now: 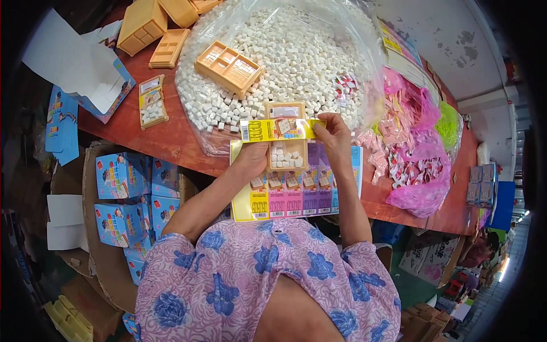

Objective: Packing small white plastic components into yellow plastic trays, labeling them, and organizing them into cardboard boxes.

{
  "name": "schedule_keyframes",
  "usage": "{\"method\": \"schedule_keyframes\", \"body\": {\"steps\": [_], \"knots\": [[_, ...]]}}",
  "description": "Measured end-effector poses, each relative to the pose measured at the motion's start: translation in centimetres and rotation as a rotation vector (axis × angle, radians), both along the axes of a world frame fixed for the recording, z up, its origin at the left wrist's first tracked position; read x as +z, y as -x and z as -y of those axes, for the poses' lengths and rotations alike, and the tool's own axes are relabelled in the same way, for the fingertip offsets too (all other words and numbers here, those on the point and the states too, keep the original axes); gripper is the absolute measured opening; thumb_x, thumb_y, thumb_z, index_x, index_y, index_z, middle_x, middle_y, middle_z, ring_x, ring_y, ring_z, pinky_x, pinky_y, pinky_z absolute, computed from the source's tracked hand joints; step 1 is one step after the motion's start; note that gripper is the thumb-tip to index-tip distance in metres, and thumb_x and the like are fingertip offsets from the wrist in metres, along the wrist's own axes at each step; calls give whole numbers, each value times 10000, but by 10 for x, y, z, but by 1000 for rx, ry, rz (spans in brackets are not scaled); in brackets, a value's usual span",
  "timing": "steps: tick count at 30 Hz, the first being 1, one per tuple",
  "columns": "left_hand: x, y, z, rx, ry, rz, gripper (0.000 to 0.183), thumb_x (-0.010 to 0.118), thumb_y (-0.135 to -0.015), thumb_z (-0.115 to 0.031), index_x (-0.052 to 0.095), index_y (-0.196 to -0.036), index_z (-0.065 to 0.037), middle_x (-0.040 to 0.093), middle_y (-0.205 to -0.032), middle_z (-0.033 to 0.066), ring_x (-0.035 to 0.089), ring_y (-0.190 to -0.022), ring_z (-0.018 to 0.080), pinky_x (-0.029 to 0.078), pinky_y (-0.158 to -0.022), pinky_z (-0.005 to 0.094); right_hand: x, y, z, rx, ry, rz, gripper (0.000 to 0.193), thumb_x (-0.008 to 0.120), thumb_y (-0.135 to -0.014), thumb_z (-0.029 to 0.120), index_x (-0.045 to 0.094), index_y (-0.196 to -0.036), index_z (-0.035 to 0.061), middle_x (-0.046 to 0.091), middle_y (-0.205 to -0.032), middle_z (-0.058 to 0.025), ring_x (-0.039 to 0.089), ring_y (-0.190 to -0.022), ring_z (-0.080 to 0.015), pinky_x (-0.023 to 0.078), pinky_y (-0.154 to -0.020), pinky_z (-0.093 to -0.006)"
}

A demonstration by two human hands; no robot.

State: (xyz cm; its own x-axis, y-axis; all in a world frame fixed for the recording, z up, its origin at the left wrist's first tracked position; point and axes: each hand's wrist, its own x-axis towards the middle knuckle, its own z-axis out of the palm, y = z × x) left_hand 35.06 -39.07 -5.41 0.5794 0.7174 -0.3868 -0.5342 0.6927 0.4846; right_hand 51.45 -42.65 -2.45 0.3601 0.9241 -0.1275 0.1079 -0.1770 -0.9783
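Observation:
My left hand [253, 158] grips the left side of a small tan plastic tray [286, 168] with white cubes in its near compartment. Across the tray's middle lies a yellow printed label strip [262, 130]. My right hand [335, 137] pinches the strip's right end between thumb and fingers. Beneath both hands, a sheet of colourful printed labels [293, 199] rests at the table's near edge. A big clear plastic bag [199, 139] beyond is spread around a heap of white cubes [302, 62]. On the heap sits a stack of tan trays [228, 67].
More tan trays [142, 25] stand far left, near an open display box [108, 91] and a wrapped filled tray [152, 102]. Pink bags [421, 182] of small packets lie right on the red table [188, 151]. A carton [102, 251] of blue boxes [122, 176] stands lower left.

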Motion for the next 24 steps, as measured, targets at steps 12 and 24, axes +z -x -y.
{"method": "schedule_keyframes", "body": {"steps": [12, 24], "knots": [[17, 6, -2, 38, -558, -91, 293, 464, -772, 32, 427, -1054, -39, 517, -969, 49, 505, -902, 94, 433, -777, 224, 14, 33, 0, 88, -95, 87, 297, 579, -727, 82, 504, -985, -44, 555, -900, -82, 512, -822, -109, 430, -691, -238], [31, 22, -9, 294, -703, -733, 270, 557, -727, -88, 464, -972, -22, 507, -894, 99, 501, -824, 211, 420, -698, 333, 11, 13, -3, 7, 12, -495, 216, 532, -752, 50, 498, -934, -60, 577, -882, -101, 563, -749, -126, 464, -693, -252]]}}
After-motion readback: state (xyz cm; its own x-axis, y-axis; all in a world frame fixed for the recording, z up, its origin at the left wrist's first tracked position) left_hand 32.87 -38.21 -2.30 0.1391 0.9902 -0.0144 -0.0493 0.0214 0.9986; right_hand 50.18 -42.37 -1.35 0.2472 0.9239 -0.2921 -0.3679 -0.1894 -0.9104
